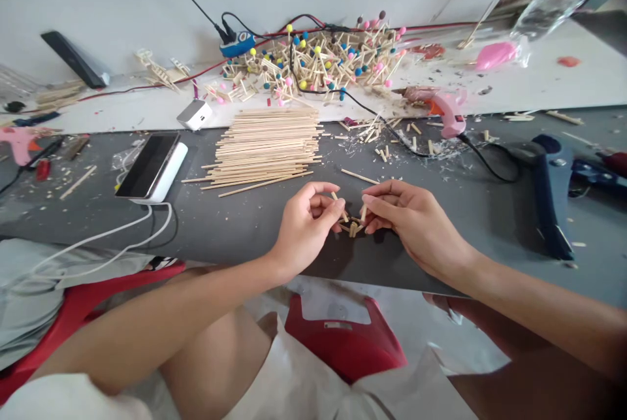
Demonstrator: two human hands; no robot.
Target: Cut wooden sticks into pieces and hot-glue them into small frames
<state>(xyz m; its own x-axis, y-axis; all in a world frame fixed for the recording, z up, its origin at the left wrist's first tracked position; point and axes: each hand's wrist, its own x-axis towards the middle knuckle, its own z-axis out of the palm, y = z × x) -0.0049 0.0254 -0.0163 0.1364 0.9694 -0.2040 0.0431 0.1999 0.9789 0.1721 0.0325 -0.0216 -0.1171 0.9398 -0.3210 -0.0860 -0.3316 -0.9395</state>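
Note:
Near the table's front edge, my left hand (308, 221) pinches a short wooden stick (339, 206) between thumb and fingers. Close on its right, my right hand (414, 224) holds another short wooden piece (363, 212), upright at its fingertips. Between and just below the fingertips shows a small assembly of short sticks (353, 229), partly hidden by the fingers. A single stick (360, 176) lies on the table just beyond my hands. Behind my left hand, a stack of long thin sticks (269, 145) is spread side by side.
Behind lies a heap of stick pieces with coloured balls (313, 61). A pink glue gun (448, 110) with a black cable rests at back right, a dark blue tool (552, 198) at far right. At left are a phone on a white block (151, 168) and another pink glue gun (18, 144).

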